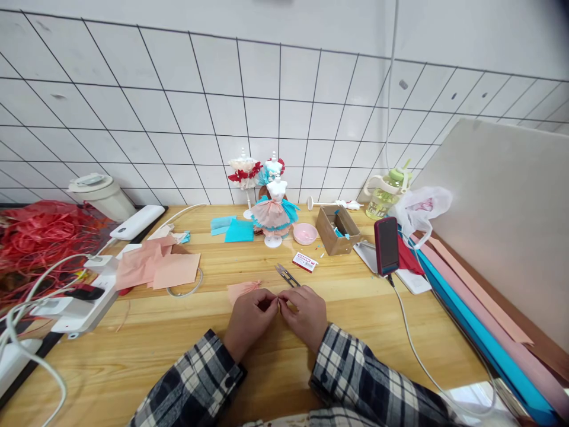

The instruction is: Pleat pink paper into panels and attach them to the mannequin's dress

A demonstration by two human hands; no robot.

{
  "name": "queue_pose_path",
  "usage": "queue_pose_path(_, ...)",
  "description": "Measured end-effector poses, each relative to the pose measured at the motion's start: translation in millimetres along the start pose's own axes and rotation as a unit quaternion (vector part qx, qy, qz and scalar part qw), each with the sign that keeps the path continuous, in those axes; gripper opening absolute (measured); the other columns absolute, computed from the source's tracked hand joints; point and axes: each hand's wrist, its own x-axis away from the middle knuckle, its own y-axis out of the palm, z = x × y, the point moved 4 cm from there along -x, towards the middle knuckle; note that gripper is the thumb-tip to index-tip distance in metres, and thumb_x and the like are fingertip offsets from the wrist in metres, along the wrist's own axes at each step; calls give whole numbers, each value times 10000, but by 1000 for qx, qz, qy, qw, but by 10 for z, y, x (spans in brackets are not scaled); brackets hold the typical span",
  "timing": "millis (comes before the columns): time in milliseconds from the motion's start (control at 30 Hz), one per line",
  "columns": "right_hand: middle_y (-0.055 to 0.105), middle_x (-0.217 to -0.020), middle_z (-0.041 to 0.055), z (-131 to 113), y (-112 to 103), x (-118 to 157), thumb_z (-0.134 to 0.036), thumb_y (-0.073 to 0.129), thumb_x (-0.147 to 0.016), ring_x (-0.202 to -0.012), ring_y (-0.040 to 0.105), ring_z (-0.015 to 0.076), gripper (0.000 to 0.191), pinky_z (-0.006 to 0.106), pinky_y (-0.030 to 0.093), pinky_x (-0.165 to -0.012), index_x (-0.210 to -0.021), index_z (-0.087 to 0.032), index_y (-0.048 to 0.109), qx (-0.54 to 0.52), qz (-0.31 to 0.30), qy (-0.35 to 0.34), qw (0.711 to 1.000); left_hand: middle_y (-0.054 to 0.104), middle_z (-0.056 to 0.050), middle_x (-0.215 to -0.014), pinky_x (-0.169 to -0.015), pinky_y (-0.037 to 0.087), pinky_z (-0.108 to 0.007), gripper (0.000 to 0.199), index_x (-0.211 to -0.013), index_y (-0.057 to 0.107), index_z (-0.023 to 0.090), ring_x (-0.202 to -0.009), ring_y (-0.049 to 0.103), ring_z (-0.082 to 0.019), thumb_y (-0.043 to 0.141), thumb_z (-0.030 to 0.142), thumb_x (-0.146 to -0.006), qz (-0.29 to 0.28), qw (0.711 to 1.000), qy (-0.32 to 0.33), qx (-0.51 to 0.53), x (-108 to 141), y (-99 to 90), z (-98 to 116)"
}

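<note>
My left hand (252,320) and my right hand (306,314) meet fingertip to fingertip low over the wooden table (355,320). Both are closed in a pinch; whatever lies between the fingertips is too small to make out. Just beyond my left hand a gathered piece of peach crepe paper (242,289) rests on the wood. Thread snips (288,275) lie past my right hand, partly hidden by it. Farther back stands a small white mannequin (276,190) in a peach and blue paper skirt (273,214).
A small red-and-white box (304,262), a pink bowl (305,233) and a wooden box (338,231) sit farther back. Peach sheets (173,271) and a power strip (95,305) are on the left. A phone (386,246) with a cable stands right, beside long paper rolls (480,320).
</note>
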Motion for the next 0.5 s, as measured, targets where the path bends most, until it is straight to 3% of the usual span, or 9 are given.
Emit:
queue_pose_path(233,723,-867,12,11,29,18,-264,520,-923,-807,621,152,164,260,425,-763,-953,-251,680,15,-33,-19,999,702,-15,-675,-613,442,-248,208,-712,695,194,-625,613,-148,531,271,-815,-3,1000,5,-7,4,-17,-5)
queue_pose_path(500,693,-789,-10,15,12,-11,-210,571,-854,-721,615,129,93,233,419,-667,-836,-235,658,-21,-46,42,998,694,-6,-672,-600,422,-240,179,-711,693,197,-615,596,-138,547,257,-797,-10,1000,6,-16,34,-2,18)
